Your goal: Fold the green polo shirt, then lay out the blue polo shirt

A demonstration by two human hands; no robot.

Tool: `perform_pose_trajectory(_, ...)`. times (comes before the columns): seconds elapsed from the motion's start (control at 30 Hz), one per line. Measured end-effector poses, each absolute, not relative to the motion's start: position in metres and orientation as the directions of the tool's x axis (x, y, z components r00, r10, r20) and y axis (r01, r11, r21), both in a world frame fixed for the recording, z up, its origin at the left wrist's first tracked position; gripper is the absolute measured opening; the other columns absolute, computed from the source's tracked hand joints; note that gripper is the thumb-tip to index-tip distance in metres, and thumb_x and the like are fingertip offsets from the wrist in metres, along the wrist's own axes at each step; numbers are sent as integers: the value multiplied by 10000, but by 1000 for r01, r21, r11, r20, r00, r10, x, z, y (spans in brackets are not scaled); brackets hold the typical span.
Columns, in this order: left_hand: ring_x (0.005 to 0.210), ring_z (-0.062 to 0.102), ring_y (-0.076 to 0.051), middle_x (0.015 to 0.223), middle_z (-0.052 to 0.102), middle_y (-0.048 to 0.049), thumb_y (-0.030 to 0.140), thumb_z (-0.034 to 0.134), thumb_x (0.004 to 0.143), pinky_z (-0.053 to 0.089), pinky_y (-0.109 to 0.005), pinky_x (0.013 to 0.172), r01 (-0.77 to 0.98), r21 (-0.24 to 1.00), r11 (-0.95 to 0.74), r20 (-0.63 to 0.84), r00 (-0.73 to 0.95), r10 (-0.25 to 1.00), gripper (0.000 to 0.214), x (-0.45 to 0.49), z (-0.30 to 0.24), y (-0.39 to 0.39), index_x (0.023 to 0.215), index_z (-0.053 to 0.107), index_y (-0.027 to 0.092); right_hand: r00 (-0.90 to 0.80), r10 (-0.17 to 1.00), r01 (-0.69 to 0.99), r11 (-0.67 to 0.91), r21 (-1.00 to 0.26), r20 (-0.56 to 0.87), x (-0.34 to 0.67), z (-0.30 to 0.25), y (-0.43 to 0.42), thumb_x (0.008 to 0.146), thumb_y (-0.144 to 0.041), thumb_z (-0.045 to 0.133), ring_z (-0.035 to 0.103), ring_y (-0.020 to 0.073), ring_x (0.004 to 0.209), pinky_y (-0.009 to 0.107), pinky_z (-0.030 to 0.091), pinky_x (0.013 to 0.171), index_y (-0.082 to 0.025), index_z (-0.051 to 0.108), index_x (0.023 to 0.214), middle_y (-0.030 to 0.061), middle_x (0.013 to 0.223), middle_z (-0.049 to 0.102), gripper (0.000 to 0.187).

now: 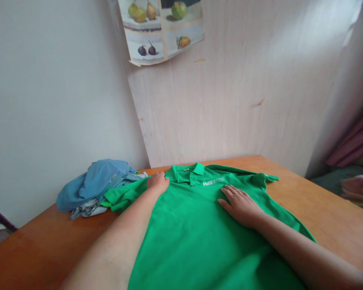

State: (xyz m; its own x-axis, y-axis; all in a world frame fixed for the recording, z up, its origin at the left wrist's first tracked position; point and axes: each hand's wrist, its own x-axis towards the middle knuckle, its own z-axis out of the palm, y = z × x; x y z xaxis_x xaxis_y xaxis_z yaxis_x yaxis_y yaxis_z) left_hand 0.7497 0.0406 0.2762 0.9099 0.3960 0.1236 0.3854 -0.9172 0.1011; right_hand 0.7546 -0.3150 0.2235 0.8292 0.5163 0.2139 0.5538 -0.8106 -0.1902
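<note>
A green polo shirt (196, 237) with a white chest logo lies spread front-up on the wooden table (317, 201), collar toward the wall. My left hand (158, 182) rests at the shirt's left shoulder beside the collar, fingers curled down onto the cloth. My right hand (239, 204) lies flat on the chest just under the logo, fingers stretched out and holding nothing.
A heap of blue and grey clothes (93, 187) sits at the table's far left, touching the green sleeve. A wood-panel wall with a fruit poster (163, 30) stands behind. Reddish cloth (357, 141) and bedding show at the right edge.
</note>
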Motion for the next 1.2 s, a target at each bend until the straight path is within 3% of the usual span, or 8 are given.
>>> perform_pose_trajectory(0.1,1347,497,-258,1433,559,-144,496,307,998,372,-370,1073,279,99,-955,185,938,293,496,754,271,25,1319,559,213,828,519,556,-807,-197,210,753,226,-314,984,-626,303,301,318,1477,496,235,1199,-140,480,1477,145,1576,393,714)
perform_pose_trajectory(0.2,1367,482,-257,1471,531,-139,591,404,955,385,-341,1067,205,101,-974,142,965,218,553,761,261,17,1317,569,206,828,523,558,-805,-203,202,751,229,-314,987,-628,297,296,323,1479,499,233,1199,-132,477,1478,150,1579,385,721)
perform_pose_trajectory(0.43,1266,560,-298,1337,613,-189,467,386,987,426,-396,1014,223,102,-970,203,950,239,455,774,264,-5,1214,620,150,832,522,553,-808,-203,189,749,233,-313,991,-620,298,292,320,1480,497,229,1194,-124,460,1490,159,1579,382,722)
perform_pose_trajectory(0.67,1221,574,-234,1310,640,-78,452,421,990,421,-333,1024,-11,89,-996,313,950,17,377,783,257,-67,1192,650,230,830,526,557,-796,-236,186,748,237,-312,991,-610,313,276,320,1486,506,216,1197,-127,458,1490,162,1584,371,710)
perform_pose_trajectory(1.0,1269,546,-282,1354,618,-117,532,395,987,382,-409,1069,-39,116,-992,318,948,0,458,779,240,-76,1204,638,210,840,506,542,-762,-355,195,754,241,-314,921,-544,518,350,331,1447,498,260,1183,-148,551,1414,152,1545,441,633)
perform_pose_trajectory(1.07,1273,542,-294,1364,610,-131,534,391,987,381,-423,1068,-38,123,-992,313,950,2,467,779,241,-77,1204,638,203,847,503,521,-714,-469,174,764,252,-314,868,-473,612,516,327,1313,458,390,1098,-173,683,1231,137,1386,611,476)
perform_pose_trajectory(1.13,1276,539,-301,1364,610,-136,536,387,988,381,-434,1066,-38,128,-991,308,951,3,468,780,242,-78,1202,638,204,884,452,414,-645,-643,116,779,268,-313,860,-408,628,674,270,1027,368,520,897,-198,746,941,77,1022,756,254)
perform_pose_trajectory(1.2,1284,531,-302,1362,611,-131,547,384,987,374,-440,1072,-38,130,-991,306,952,3,470,780,242,-79,1205,635,214,951,300,243,-579,-778,73,799,284,-308,874,-363,619,694,212,793,288,534,690,-177,712,849,38,765,723,209)
